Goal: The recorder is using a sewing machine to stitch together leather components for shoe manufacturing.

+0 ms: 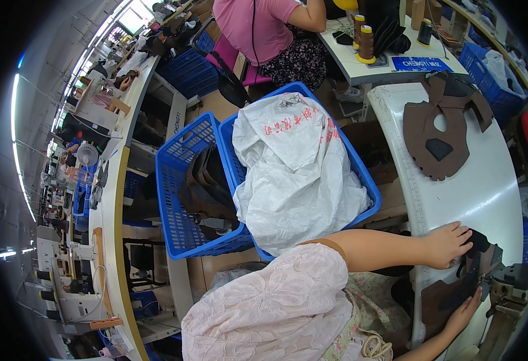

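Resting loosely spread left hand (449,246) on brown-black workpiece (435,304), lying on white table (495,174) beside machine (513,277). Touching workpiece with right hand (467,310); not able to tell whether pinching.

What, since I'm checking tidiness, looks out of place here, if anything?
Mainly the white sack: it lies crumpled across a blue crate, hiding any contents, though perhaps deliberately. Nothing looks clearly spilled.

Flat brown piece (439,301) partly behind bare right hand (466,310), blue plastic basket (374,197) largely beneath crumpled white sack (297,180)
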Demonstrator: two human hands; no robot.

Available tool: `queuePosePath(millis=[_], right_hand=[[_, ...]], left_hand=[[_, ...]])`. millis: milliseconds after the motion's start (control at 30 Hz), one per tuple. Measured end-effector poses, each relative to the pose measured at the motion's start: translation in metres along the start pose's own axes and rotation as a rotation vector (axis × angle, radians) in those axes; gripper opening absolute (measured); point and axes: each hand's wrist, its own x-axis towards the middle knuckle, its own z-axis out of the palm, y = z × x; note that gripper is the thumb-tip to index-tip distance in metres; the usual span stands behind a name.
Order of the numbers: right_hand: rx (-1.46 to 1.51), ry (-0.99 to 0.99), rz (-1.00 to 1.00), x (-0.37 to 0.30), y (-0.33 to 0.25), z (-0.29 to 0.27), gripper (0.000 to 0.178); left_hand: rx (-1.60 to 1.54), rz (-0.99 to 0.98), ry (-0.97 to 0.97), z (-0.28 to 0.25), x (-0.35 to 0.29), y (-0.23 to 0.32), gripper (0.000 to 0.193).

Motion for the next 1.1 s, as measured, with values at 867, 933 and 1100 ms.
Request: queuePosePath(millis=[867,933,1100], right_hand=[[0.002,0.020,0.000,-0.003,0.001,0.000,0.043],[-0.030,0.005,0.002,-0.002,-0.001,0.001,0.042],[-0.031,0.021,0.019,-0.003,-0.004,-0.001,0.042]], left_hand=[[0.002,0.010,-0.048,-0.006,0.001,0.001,0.065],[0.017,-0.010,-0.055,-0.004,-0.001,0.000,0.067],[0.007,-0.006,-0.077,-0.011,0.001,0.003,0.066]])
